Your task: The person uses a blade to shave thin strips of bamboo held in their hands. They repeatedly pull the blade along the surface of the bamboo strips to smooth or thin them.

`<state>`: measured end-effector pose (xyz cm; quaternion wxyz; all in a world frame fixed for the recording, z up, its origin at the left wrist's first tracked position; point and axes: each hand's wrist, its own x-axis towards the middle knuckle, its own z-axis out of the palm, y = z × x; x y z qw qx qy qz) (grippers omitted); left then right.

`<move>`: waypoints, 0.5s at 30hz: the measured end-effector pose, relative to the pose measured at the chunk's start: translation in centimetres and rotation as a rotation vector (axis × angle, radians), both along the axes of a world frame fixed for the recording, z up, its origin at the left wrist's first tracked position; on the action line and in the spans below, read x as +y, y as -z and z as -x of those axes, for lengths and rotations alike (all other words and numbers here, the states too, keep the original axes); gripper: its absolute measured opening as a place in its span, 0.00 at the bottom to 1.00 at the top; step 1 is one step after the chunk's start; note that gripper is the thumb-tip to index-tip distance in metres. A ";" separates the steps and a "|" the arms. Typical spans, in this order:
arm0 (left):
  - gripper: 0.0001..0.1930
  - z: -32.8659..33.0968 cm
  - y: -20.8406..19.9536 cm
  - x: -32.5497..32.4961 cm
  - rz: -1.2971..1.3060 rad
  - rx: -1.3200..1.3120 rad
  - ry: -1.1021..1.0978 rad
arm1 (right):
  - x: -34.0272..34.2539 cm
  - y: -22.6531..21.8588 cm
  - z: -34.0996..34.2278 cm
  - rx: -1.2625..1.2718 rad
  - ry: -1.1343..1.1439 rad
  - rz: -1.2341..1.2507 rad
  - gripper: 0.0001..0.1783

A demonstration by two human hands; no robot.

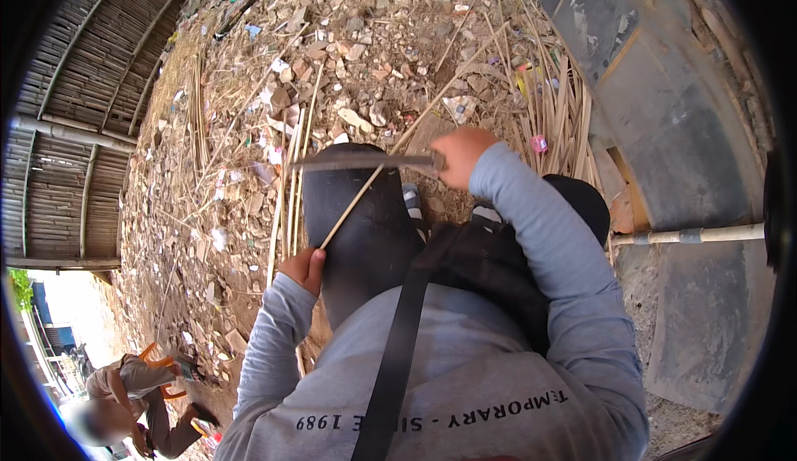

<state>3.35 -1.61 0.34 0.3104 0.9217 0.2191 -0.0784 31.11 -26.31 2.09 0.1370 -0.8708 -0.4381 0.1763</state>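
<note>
A long, thin bamboo strip (422, 117) runs up and to the right from my left hand (305, 268), which is closed around its near end beside my left knee. My right hand (463, 156) grips the handle of a long-bladed knife (353, 162), a little blurred. Its blade points left and crosses the strip above my left thigh. Whether the edge bites into the strip I cannot tell. The black cloth of my left knee (344, 195) lies beneath both.
Split bamboo strips (290, 187) lie left of my knee, and a larger bundle (564, 112) lies ahead right. Rubble and litter cover the ground (249, 71). Dark sheets (672, 112) stand at right, a bamboo wall (66, 63) at left. Another person (137, 403) sits on an orange chair, lower left.
</note>
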 end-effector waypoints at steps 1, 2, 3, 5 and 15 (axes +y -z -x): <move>0.26 0.0 0.0 -0.1 -0.006 0.002 -0.005 | -0.3 0.5 -0.9 0.010 0.054 -0.109 0.14; 0.26 -0.2 -0.1 -0.2 -0.006 -0.004 -0.001 | -0.8 1.3 -1.9 0.004 0.058 -0.109 0.14; 0.25 -0.3 -0.3 -0.2 -0.001 -0.002 -0.005 | -1.1 2.2 -2.9 0.014 0.160 -0.130 0.14; 0.27 -0.2 -0.4 -0.2 0.020 0.012 -0.009 | -1.3 2.1 -3.7 0.052 0.231 -0.072 0.16; 0.26 0.2 0.8 0.8 0.100 -0.043 0.010 | -3.0 4.4 -5.7 0.057 0.193 -0.158 0.18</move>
